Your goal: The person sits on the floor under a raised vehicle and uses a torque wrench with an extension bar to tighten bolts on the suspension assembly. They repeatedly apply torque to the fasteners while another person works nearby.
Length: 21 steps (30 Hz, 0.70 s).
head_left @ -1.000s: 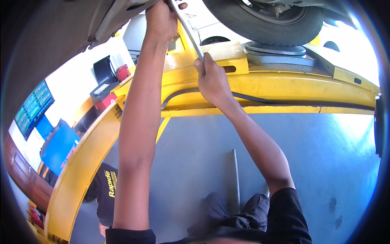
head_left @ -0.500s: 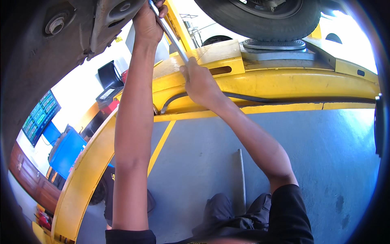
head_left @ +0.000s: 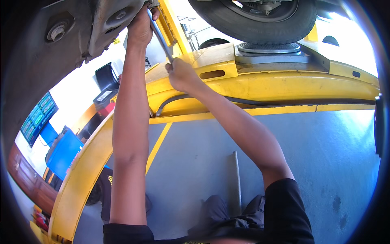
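Both my arms reach up under a raised vehicle. My left hand (head_left: 140, 27) is at the top, its fingers curled around the upper end of a long silver metal bar (head_left: 160, 36), right beside the dark underbody (head_left: 53, 61). A small ridged metal part (head_left: 153, 4) shows just above those fingers. Lower down, my right hand (head_left: 183, 75) is closed in a fist around the bar's bottom end. The bar slants down to the right between the two hands. What its upper end fits onto is mostly hidden by my left hand.
Behind my hands runs a yellow lift runway (head_left: 276, 85) with a black hose (head_left: 243, 100) along it. A tyre (head_left: 260, 24) rests on a round metal turntable (head_left: 268, 49). A grey pole (head_left: 237, 183) stands near my knees. Another person (head_left: 106, 195) is low at left, near a blue cabinet (head_left: 64, 152).
My right hand has swung left with the bar's lower end, so the bar stands steeper. The left hand keeps its hold near the top. The whole view has shifted slightly.
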### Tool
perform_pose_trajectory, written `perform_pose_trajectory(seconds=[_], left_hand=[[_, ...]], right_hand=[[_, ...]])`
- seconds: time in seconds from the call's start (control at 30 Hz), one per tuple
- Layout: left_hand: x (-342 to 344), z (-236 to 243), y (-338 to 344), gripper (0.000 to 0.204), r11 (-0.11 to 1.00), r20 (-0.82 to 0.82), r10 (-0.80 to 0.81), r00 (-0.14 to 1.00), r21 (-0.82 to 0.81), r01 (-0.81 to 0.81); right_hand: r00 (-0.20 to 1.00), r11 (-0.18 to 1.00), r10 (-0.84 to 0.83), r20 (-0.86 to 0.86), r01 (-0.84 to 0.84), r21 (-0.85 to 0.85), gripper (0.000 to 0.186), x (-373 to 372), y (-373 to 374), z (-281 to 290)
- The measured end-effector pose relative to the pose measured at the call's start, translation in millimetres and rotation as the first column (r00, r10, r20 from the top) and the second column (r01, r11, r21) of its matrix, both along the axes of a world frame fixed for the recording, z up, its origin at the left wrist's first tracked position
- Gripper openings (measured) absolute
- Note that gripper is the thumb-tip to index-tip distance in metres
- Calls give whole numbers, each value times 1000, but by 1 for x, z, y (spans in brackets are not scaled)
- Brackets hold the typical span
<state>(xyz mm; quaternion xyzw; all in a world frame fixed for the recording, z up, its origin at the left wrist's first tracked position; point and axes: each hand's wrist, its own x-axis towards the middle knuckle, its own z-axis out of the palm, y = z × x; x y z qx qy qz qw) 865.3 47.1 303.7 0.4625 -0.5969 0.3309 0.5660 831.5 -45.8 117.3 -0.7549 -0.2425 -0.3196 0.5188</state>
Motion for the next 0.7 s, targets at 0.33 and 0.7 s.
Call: perform_pose_trajectory(seconds=[0.33, 0.7], left_hand=[[-10, 3, 12, 28, 983, 113, 81, 990, 158, -98], [-11, -7, -9, 33, 952, 24, -245, 969, 198, 235]], right_hand=[[992, 994, 104, -76, -101, 44, 34, -18, -3, -5], [987, 997, 72, -140, -69, 26, 59, -17, -58, -29]])
